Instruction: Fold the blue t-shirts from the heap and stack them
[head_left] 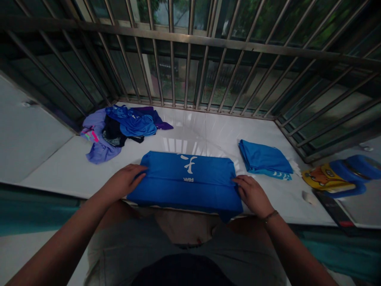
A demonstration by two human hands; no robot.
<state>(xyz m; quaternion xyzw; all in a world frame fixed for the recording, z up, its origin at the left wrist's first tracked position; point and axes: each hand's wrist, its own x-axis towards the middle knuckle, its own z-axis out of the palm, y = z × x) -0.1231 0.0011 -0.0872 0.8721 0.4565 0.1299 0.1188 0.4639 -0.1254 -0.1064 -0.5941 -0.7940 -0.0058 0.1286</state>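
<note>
A blue T-shirt (175, 188) with white lettering lies in front of me, folded into a wide rectangle with a crease across its middle. Its near edge hangs slightly over the ledge's front. At the left end of the shirt, my left hand (127, 180) pinches the cloth between thumb and fingers. My right hand (252, 194), with a thin bracelet at the wrist, grips the opposite end the same way. To the right of that hand rests a folded blue garment (264, 157) with white markings on its lower layer.
Loose purple, black and blue clothes (125, 125) lie heaped at the back left of the white tiled ledge (190, 127). Metal window bars (190, 71) rise behind it. At right are a yellow package (327, 176), blue containers (354, 169) and a dark flat box (335, 210).
</note>
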